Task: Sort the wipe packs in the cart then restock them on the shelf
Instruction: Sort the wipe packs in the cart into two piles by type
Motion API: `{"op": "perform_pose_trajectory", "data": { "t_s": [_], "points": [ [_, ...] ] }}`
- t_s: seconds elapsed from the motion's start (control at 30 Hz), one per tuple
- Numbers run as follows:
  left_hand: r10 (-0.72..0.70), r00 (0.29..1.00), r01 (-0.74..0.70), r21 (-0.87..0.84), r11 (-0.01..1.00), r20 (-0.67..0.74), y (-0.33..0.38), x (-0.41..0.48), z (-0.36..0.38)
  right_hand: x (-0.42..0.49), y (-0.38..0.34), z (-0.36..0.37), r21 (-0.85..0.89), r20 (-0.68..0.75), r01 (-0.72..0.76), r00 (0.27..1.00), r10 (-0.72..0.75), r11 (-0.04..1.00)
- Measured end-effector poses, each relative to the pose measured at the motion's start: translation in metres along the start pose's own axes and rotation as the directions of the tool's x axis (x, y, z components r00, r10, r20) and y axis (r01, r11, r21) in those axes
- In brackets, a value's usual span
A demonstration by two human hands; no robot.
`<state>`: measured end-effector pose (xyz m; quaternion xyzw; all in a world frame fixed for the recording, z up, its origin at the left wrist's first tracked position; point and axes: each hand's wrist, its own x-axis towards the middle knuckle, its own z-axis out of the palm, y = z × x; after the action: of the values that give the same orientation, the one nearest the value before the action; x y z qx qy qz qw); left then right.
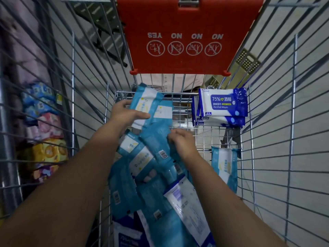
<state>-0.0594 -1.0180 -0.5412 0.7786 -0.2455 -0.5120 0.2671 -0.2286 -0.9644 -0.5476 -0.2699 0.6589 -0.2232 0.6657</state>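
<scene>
Sorting is under way: the left hand (pixel 124 113) grips the far teal pack (pixel 147 102) against the cart's far wall (pixel 179 94) at 11 o'clock, while the right hand (pixel 181 141) pinches the near teal pack (pixel 154 138) at centre. Next, likely, stand it beside the first, clear of the dark-blue alcohol wipes (pixel 222 106) at 1 o'clock; open wire floor (pixel 185 120) lies between.

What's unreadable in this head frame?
Head view, right hand: curled fingers hide whether it pinches a pack.
Head view, shelf goods on the left: blurred behind cart wires.
Head view, bottom pack: cut off by the lower edge.
Head view, pile of packs: left forearm covers part.
</scene>
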Motion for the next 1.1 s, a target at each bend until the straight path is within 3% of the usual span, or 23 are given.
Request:
{"op": "perform_pose_trajectory", "data": {
  "t_s": [0.1,0.2,0.3,0.4,0.53,0.63,0.7,0.73,0.77,0.8,0.83,0.87,0.93,1.0,1.07,1.1],
  "points": [
    [0.0,0.992,-0.003,-0.023,1.0,-0.13,-0.006,0.002,-0.006,0.003,0.002,-0.005,0.037,-0.091,-0.038,0.995,0.041,0.999],
    [0.073,0.96,-0.096,-0.074,0.993,-0.27,-0.009,0.001,0.002,0.004,0.004,-0.009,0.076,-0.146,-0.05,0.987,0.061,0.996],
    [0.285,0.935,-0.275,0.077,0.958,-0.209,-0.015,0.0,0.004,0.001,0.005,-0.012,0.088,-0.169,-0.04,0.984,0.055,0.995],
    [0.528,0.849,-0.456,0.459,0.763,-0.035,-0.02,0.006,-0.003,-0.003,0.004,-0.018,0.098,-0.174,-0.032,0.983,0.049,0.995],
    [0.604,0.772,-0.591,0.577,0.564,0.2,-0.004,0.019,-0.002,-0.01,-0.001,-0.027,0.261,-0.088,-0.069,0.992,0.095,0.963],
    [0.594,0.759,-0.53,0.783,0.326,0.266,0.007,0.023,0.007,-0.014,-0.003,-0.03,0.329,0.019,-0.113,0.993,0.113,0.938],
    [0.624,0.752,-0.459,0.848,0.264,0.213,0.006,0.018,0.013,-0.014,-0.002,-0.031,0.341,0.08,-0.114,0.993,0.092,0.933],
    [0.656,0.738,-0.454,0.834,0.314,0.155,0.003,0.012,0.015,-0.013,-0.002,-0.031,0.353,0.104,-0.109,0.992,0.077,0.929],
    [0.666,0.74,-0.481,0.767,0.424,0.096,0.0,0.005,0.016,-0.013,-0.003,-0.03,0.372,0.126,-0.102,0.99,0.059,0.923],
    [0.613,0.788,-0.508,0.625,0.592,0.059,0.0,-0.004,0.017,-0.012,-0.006,-0.029,0.387,0.147,-0.087,0.989,0.031,0.918],
    [0.483,0.872,-0.469,0.412,0.781,0.077,0.002,-0.015,0.018,-0.013,-0.01,-0.027,0.383,0.16,-0.061,0.987,-0.001,0.922],
    [0.303,0.937,-0.335,0.204,0.92,0.174,0.005,-0.027,0.018,-0.012,-0.012,-0.025,0.361,0.157,-0.023,0.987,-0.037,0.932],
    [0.063,0.915,-0.102,0.079,0.992,0.398,0.005,-0.041,0.016,-0.011,-0.019,-0.02,0.309,0.158,0.058,0.981,-0.111,0.949],
    [0.035,0.875,-0.022,-0.032,0.999,0.483,-0.001,-0.044,0.01,-0.011,-0.025,-0.015,0.303,0.213,0.085,0.965,-0.154,0.949],
    [0.091,0.899,-0.001,-0.207,0.978,0.427,-0.006,-0.043,0.005,-0.01,-0.03,-0.01,0.324,0.249,0.082,0.954,-0.168,0.942],
    [0.12,0.933,-0.021,-0.281,0.959,0.338,-0.008,-0.043,0.004,-0.009,-0.031,-0.008,0.319,0.198,0.09,0.967,-0.159,0.944]
  ]
}}
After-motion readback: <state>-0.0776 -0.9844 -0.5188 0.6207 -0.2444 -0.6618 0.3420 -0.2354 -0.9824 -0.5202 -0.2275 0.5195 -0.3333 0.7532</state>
